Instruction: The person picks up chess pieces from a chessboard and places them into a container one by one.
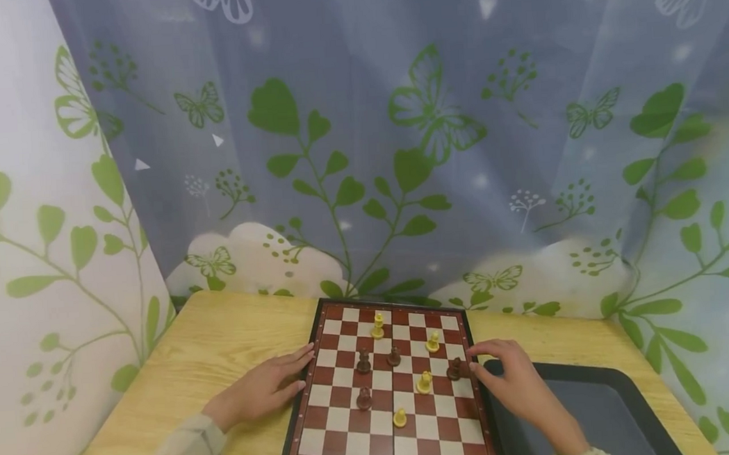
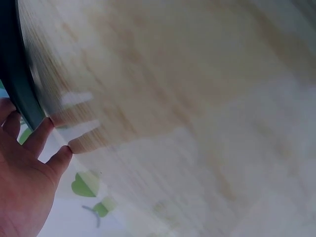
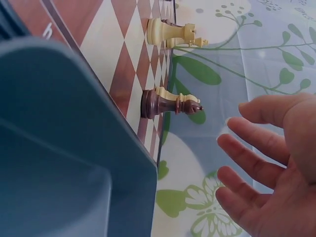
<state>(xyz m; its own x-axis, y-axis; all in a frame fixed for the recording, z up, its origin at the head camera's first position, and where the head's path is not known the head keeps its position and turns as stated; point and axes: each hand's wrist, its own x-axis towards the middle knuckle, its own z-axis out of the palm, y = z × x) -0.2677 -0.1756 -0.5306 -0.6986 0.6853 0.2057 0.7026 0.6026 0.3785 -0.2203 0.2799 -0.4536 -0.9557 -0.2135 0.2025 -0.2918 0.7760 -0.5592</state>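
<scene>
Dark bishop (image 1: 454,369): long axis vertical, tip up, on chessboard (image 1: 346,446). Right hand (image 1: 521,385) (fingers parted, holding nothing) beside it; left hand (image 1: 264,389), fingers extended, at board's left edge. Tray (image 1: 594,398) adjoins right.

Leafy cloth (image 1: 359,137) on three sides of a yellow wood table (image 1: 239,332).
From far away, I see the cloth hang blue-gray, in soft folds, behind the table. It has big green leaves (image 1: 274,108), butterflies (image 1: 432,112) and puffy white clouds (image 1: 249,240) low down, by the table's back edge. Left of the table is white cloth (image 1: 13,117) with more green leaves. Right of the table, the cloth looks paler, with leafy stems (image 1: 703,261) too. The light is soft, and my left wrist view shows the table top shiny in pale patches.
</scene>
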